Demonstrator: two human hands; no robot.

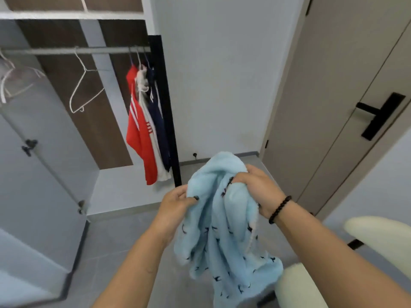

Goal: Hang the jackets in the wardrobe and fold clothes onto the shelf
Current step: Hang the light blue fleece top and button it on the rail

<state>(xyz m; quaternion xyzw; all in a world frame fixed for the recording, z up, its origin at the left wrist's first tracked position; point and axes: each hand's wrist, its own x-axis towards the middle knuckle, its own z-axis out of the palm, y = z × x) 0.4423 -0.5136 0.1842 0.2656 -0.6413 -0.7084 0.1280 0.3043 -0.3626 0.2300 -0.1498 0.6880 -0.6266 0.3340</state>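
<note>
The room was small and pale: a grey tiled floor [106, 252], a plain light wall [218, 85] ahead, and a beige door [333, 96] on the right with a black lever handle [378, 116]. On the left stood the open wardrobe [111, 187], its back panelled in dark wood-grain and pale grey strips, with a white shelf [71, 15] across the top and a metal rail [73, 50] beneath it. Its grey door [33, 174] swung out toward the camera at the left.

Three garments hung bunched at the right end of the rail: a red jacket [139, 134] with white stripes, a white one [143, 83] just behind it, and a navy one [156, 116] against the wardrobe's black side panel [164, 107]. An empty white hanger [85, 90] hung near the middle of the rail, and more pale hangers [13, 78] sat at the far left.

In front of the wardrobe, held up above the floor, was a light blue fleecy garment [222, 230] dotted with small dark marks. The left hand [175, 202] pinched its edge between thumb and curled fingers; the right hand [255, 185], a dark bead bracelet [279, 210] on its wrist, was closed round a bunched fold near the top. The rest of the cloth hung loose below both hands. At the lower right, cream cushioned furniture [382, 236] showed partly, its kind unclear.
</note>
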